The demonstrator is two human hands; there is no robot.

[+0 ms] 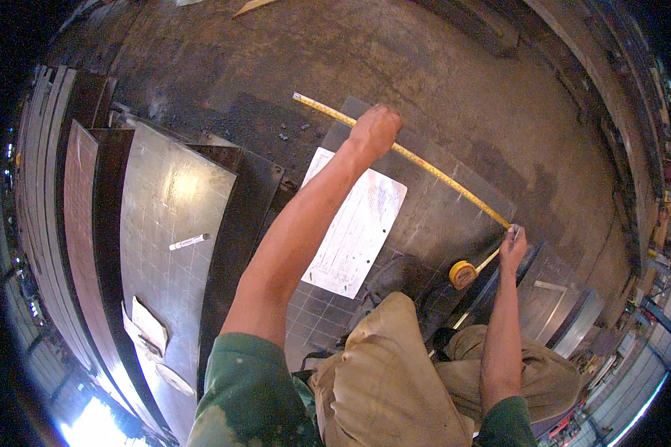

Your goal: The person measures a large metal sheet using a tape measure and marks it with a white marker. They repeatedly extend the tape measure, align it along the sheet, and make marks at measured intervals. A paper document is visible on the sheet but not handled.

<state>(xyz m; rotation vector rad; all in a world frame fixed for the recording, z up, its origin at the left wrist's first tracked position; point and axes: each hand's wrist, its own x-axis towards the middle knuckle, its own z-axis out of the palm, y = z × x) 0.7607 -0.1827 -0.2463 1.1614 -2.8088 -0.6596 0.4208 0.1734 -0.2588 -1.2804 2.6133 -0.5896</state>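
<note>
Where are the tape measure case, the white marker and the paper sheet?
tape measure case [462,274], head view, on the round yellow body.
white marker [189,241], head view, on the middle of its barrel.
paper sheet [354,227], head view, on its printed middle.

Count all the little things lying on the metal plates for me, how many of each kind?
Yellow tape measure: 1, its blade held down by the left hand and the right hand
White marker pen: 1
Printed paper sheet: 1
Small folded papers: 1 bundle
Total: 4
</note>
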